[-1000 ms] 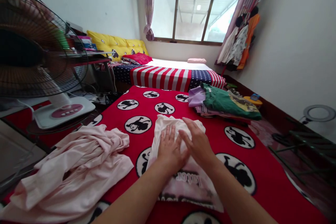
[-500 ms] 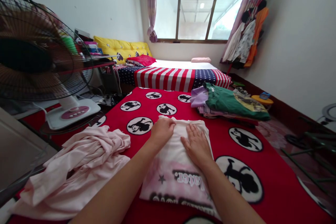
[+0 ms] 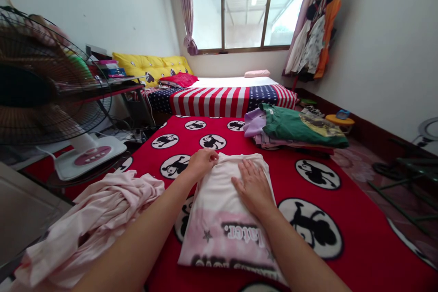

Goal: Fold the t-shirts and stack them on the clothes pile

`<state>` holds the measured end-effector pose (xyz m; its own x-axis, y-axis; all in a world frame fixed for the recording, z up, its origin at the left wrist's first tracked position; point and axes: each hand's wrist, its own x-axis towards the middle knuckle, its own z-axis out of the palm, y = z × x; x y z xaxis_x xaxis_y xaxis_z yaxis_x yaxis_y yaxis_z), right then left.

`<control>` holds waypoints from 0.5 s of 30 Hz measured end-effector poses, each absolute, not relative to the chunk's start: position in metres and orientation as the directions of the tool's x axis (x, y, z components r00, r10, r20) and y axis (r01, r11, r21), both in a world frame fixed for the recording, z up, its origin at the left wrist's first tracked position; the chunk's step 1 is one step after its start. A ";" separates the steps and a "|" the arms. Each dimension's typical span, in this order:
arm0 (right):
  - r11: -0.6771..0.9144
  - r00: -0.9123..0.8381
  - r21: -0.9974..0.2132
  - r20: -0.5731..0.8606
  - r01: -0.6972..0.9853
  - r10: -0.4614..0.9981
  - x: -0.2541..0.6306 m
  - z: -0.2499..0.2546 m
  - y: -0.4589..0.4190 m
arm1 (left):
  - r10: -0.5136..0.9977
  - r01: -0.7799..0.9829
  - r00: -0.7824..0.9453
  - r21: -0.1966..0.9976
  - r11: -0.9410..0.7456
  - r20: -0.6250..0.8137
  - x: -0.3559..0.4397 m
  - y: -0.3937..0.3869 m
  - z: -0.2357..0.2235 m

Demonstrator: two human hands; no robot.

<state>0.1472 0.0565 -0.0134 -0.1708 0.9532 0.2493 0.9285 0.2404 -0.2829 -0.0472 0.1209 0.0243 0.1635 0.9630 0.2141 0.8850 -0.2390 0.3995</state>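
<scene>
Left hand [image 3: 202, 164] curled, right hand [image 3: 253, 189] flat — on folded cotton tee [image 3: 222, 232]

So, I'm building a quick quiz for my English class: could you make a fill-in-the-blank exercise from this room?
The left hand and right hand rest on a folded white-and-pink T-shirt printed with the word ____. A crumpled pale pink garment lies to the ____ of it. The striped bedspread shows a ____ flag pattern.

Missing words: later; left; American.
</scene>
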 end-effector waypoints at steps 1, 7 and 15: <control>0.242 -0.172 -0.283 0.251 0.928 0.953 0.147 -0.014 0.056 | 0.960 0.889 0.175 0.384 -0.249 0.218 -0.047 0.118 0.025; 0.246 -0.171 -0.280 0.264 0.928 0.949 0.147 -0.015 0.057 | 0.954 0.910 0.192 0.323 -0.261 0.231 -0.046 0.110 0.027; 0.246 -0.172 -0.284 0.261 0.927 0.950 0.147 -0.013 0.057 | 0.951 0.906 0.226 0.314 -0.285 0.213 -0.050 0.112 0.027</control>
